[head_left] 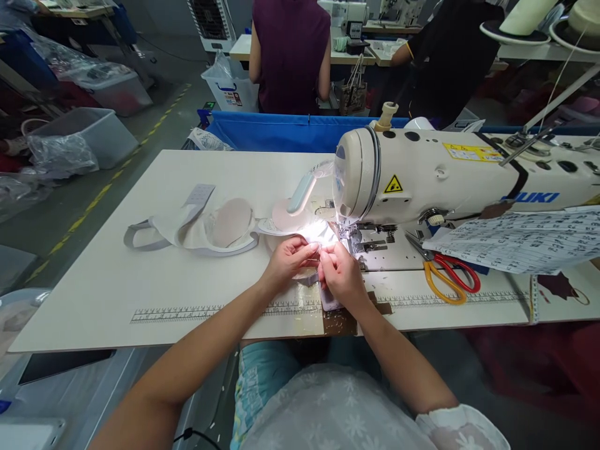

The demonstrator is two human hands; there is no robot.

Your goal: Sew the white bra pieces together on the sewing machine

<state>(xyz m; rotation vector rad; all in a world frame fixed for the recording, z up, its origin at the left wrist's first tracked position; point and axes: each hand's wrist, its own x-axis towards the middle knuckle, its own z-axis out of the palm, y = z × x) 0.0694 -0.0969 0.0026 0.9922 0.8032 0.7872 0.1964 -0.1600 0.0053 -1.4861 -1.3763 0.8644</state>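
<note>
A pale bra (218,228) lies across the table, its cups and straps spread to the left of the sewing machine (422,165). My left hand (293,259) pinches the edge of the bra close to the needle area. Beside it, almost touching, my right hand (340,272) is also closed with fingertips pinched on the same fabric. Bright lamp light falls on the cloth just behind my fingers. The presser foot (345,231) stands right behind my right hand. Exactly which part of the bra is between the fingertips is too small to tell.
Scissors (443,269) with red and yellow handles lie right of my hands, beside a printed sheet (529,240). A ruler strip (178,314) runs along the table's front. Blue cloth (281,130) hangs behind the table; two people sit beyond. Plastic bins (89,134) stand left.
</note>
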